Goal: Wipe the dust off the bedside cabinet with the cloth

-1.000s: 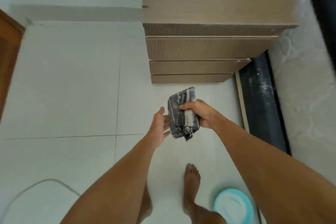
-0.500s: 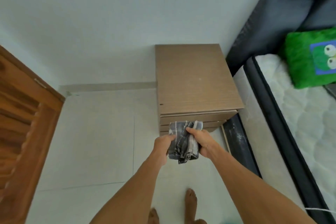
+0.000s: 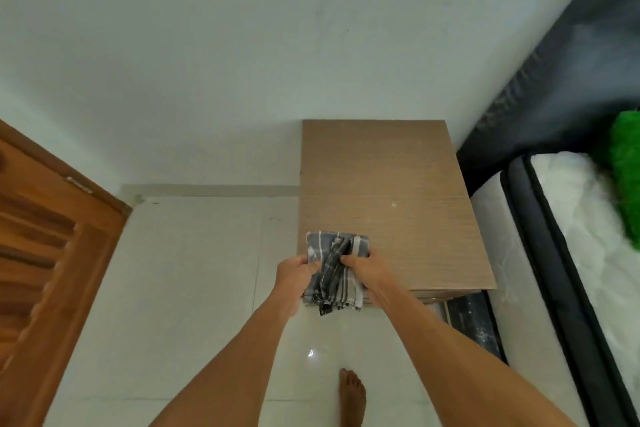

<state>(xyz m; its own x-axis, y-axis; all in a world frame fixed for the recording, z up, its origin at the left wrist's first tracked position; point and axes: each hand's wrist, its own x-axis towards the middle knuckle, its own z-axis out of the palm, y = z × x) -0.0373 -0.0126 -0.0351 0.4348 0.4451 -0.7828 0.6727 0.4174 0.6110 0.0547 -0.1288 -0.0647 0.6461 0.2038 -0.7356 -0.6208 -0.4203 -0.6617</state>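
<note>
The bedside cabinet [image 3: 388, 191] is a light brown wooden unit standing against the white wall, its flat top bare. A grey cloth [image 3: 334, 270] with white stripes hangs bunched in front of the cabinet's near left corner. My left hand [image 3: 294, 274] grips the cloth's left side and my right hand [image 3: 365, 270] grips its right side. The cloth's upper edge overlaps the cabinet top in the view; whether it touches the wood I cannot tell.
A bed with a white mattress [image 3: 571, 236] and dark frame stands right of the cabinet, a green pillow [image 3: 627, 177] on it. A brown wooden door [image 3: 45, 263] is at the left. The floor is white tile; my bare foot [image 3: 351, 395] stands below the cloth.
The view has tilted up from the floor to the wall and cabinet top. My left hand closed on the cloth, and both hands carried it forward to the cabinet's near left corner.
</note>
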